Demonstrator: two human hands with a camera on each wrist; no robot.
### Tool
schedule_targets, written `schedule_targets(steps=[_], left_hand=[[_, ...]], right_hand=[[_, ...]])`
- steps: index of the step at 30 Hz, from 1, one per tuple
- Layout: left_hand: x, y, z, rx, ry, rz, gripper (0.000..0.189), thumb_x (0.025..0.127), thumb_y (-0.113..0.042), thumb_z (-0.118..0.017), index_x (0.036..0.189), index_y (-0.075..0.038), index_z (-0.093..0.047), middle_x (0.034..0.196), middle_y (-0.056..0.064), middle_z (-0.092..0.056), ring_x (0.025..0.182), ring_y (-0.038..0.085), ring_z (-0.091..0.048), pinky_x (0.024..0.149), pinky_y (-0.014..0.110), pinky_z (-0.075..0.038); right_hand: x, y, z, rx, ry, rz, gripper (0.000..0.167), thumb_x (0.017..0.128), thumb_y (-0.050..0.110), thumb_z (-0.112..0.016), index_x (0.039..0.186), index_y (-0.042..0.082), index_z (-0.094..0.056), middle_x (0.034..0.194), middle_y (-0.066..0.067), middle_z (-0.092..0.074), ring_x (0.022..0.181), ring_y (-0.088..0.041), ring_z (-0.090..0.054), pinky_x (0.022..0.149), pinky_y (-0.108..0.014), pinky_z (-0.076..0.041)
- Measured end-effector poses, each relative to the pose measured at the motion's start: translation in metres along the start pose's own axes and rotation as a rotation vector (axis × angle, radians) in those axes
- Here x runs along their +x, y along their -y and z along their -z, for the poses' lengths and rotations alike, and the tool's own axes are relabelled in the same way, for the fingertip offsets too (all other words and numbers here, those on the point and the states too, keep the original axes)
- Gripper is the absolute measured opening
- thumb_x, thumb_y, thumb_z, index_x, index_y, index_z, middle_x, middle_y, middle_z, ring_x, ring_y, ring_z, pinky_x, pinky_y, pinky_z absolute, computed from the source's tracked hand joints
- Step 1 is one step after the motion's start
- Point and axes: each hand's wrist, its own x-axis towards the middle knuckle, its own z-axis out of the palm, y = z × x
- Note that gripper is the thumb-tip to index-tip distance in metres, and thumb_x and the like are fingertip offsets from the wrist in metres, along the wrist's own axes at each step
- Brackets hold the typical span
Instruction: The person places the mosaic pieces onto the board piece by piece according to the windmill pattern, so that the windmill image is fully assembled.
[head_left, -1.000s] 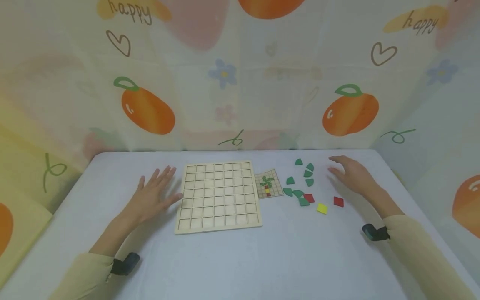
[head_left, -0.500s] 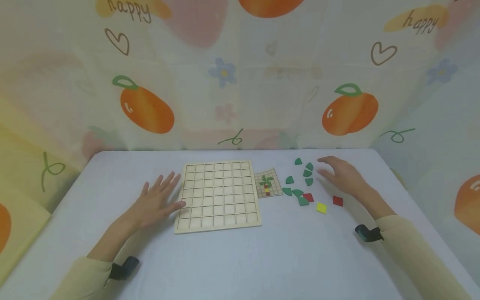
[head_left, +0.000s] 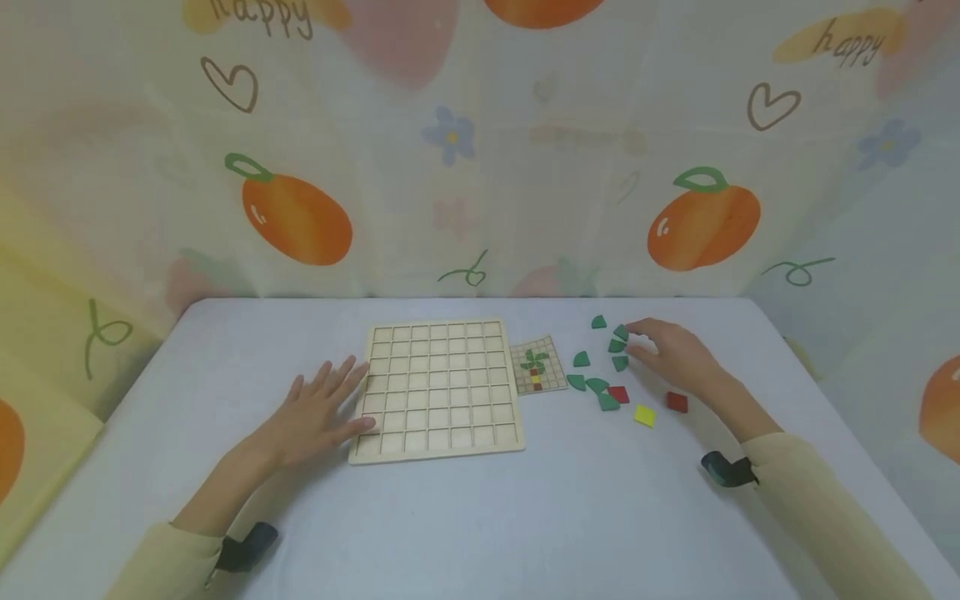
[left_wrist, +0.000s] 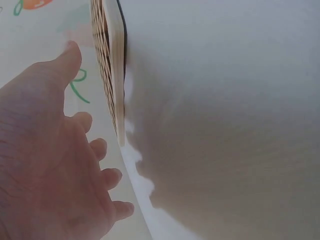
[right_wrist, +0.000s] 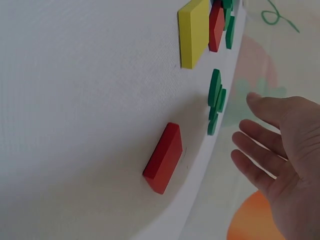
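Observation:
A pale wooden grid board [head_left: 438, 392] lies on the white table. My left hand [head_left: 311, 421], fingers spread, hovers at its left edge; thumb and fingertips overlap the rim in the head view. In the left wrist view the left hand [left_wrist: 55, 155] looks apart from the board's side. My right hand [head_left: 678, 358] is above the table, thumb and forefinger parted beside a green quarter-circle tile [head_left: 621, 332] and another green tile [head_left: 617, 346]. In the right wrist view nothing sits between the right hand's [right_wrist: 290, 150] fingers, and a gap separates them from the green tiles [right_wrist: 214, 92].
Against the board's right side lies a small pattern card [head_left: 551, 367] with a printed green, red and yellow figure. More green tiles [head_left: 581, 359], a red square tile [head_left: 618, 395], a yellow square [head_left: 644, 416] and another red square [head_left: 677, 402] lie loose. A printed curtain [head_left: 480, 208] hangs behind.
My right hand has moved left to the group of green tiles. My left hand has shifted slightly right and nearer, its thumb now over the board's edge. The tiles have stayed put.

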Motion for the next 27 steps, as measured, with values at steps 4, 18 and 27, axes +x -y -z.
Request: schedule_targets(steps=[4,18,27], left_hand=[[-0.002,-0.001,-0.003,-0.002,0.002,-0.005,0.088,0.092,-0.059,-0.056,0.156,-0.009,-0.023,0.161,0.019,-0.016,0.144,0.051,-0.011,0.109,0.072,-0.005],[-0.003,-0.007,-0.011,-0.005,0.051,-0.011,0.089,0.092,-0.062,-0.054,0.156,-0.01,-0.023,0.162,0.016,-0.016,0.146,0.048,-0.011,0.11,0.07,-0.005],[-0.003,-0.012,-0.008,-0.018,0.096,-0.003,0.096,0.086,-0.067,-0.057,0.156,-0.01,-0.025,0.162,0.021,-0.012,0.145,0.049,-0.008,0.11,0.071,-0.004]], right_hand=[[0.002,0.004,-0.001,-0.003,0.009,0.019,0.041,0.094,0.013,-0.067,0.132,0.002,-0.058,0.132,-0.021,-0.059,0.126,-0.039,-0.05,0.102,-0.056,-0.041],[0.013,0.024,-0.017,-0.022,0.039,0.086,0.032,0.091,0.01,-0.07,0.123,0.004,-0.066,0.123,-0.015,-0.065,0.115,-0.033,-0.058,0.098,-0.05,-0.047],[0.018,0.033,-0.022,0.063,0.078,0.13,0.031,0.092,0.007,-0.068,0.122,0.003,-0.065,0.123,-0.014,-0.066,0.115,-0.033,-0.058,0.097,-0.05,-0.048]])
